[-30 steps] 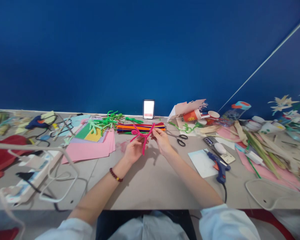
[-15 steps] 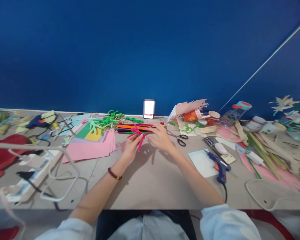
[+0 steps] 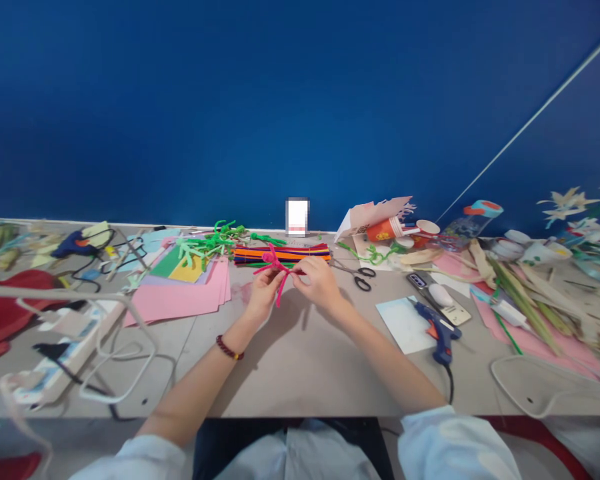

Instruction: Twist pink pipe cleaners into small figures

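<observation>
A bent pink pipe cleaner shape with several arms is held above the table between my hands. My left hand pinches it near its middle from the left. The fingertips of my right hand are closed on its right-hand arm. One pink end points down toward me, and a looped part stands up beyond my left fingers. Just behind the hands lies a bundle of pipe cleaners in orange, purple, red and green. Black-handled scissors rest to the right of my right hand.
Green pipe cleaner pieces and pink paper sheets lie on the left, by a white power strip. A phone stands against the blue wall. At right are a glue gun, another phone and paper cups.
My right hand has moved left and its spread fingers have closed on the pink pipe cleaner's right arm. My left hand has stayed nearly in place, still pinching the shape.
</observation>
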